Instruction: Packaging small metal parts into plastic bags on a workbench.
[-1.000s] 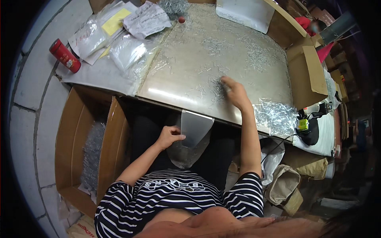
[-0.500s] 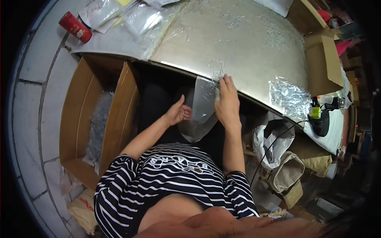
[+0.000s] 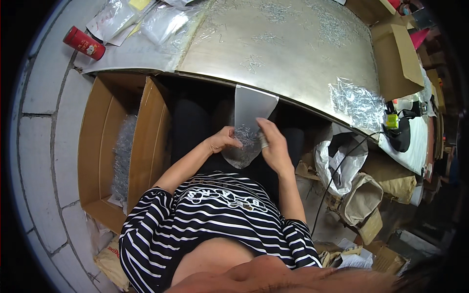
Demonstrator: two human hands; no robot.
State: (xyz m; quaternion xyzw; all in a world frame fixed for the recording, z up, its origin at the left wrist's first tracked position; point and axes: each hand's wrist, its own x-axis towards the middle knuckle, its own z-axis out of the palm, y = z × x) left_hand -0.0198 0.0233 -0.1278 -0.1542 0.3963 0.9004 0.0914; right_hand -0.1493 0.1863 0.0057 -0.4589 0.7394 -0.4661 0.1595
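A clear plastic bag (image 3: 251,110) hangs from the near edge of the metal-topped table (image 3: 293,63), its lower part over my lap. Inside its lower half lies a loose heap of small, thin metal pieces (image 3: 246,136), like pins. My left hand (image 3: 224,140) is closed at the bag's left side, thumb and fingers pinching the film. On the other side my right hand (image 3: 276,149) has its fingers stretched along the bag's right edge, fingertips against the film. A ring-like band shows on one of its fingers.
More metal pieces (image 3: 332,29) lie scattered on the tabletop. A clear plastic packet (image 3: 354,102) rests near its right corner. An open cardboard box (image 3: 93,151) stands on my left, a red can (image 3: 84,44) beyond it. White sacking (image 3: 337,161) and a black cable hang at right.
My right hand has come down from the table edge to the bag's right side. My left hand has moved in and closed on the bag. A heap of metal pieces now shows inside it.
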